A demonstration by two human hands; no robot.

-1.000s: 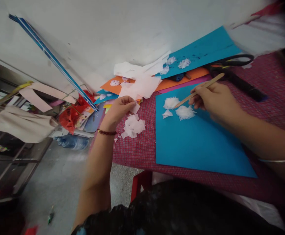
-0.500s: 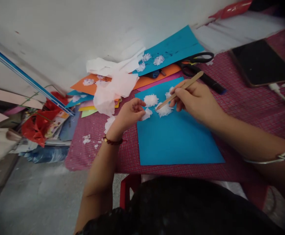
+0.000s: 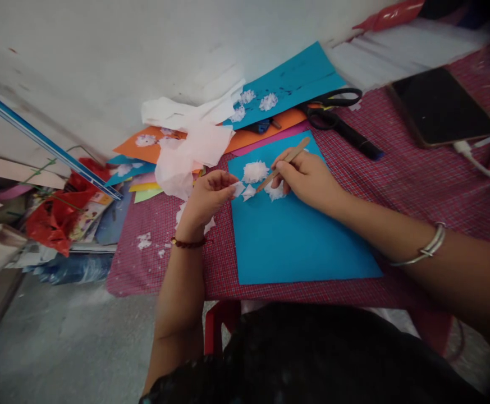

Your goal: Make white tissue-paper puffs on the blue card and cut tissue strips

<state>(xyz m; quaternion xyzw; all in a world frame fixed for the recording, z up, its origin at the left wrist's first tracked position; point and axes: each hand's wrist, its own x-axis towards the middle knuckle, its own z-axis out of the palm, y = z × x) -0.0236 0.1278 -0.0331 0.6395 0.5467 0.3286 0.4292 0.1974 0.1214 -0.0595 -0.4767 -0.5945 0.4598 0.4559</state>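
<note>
A blue sheet of paper lies on the table before me. White tissue tufts stand near its top: one tuft between my hands, another partly hidden under my right hand. My right hand is closed round a flat wooden stick, its tip pointing down-left at a small white tissue piece on the sheet. At the sheet's left edge, my left hand pinches a bit of white tissue between thumb and fingers, just left of that piece.
Crumpled tissue lies over orange and other coloured papers at the back. Another blue sheet with white tufts leans there. Black-handled scissors, a dark marker and a phone with a white cable are at right. Tissue scraps lie left.
My right hand has moved left with the stick, its tip now off the right tuft and at a small tissue piece. My left hand has shifted slightly left, still pinching tissue.
</note>
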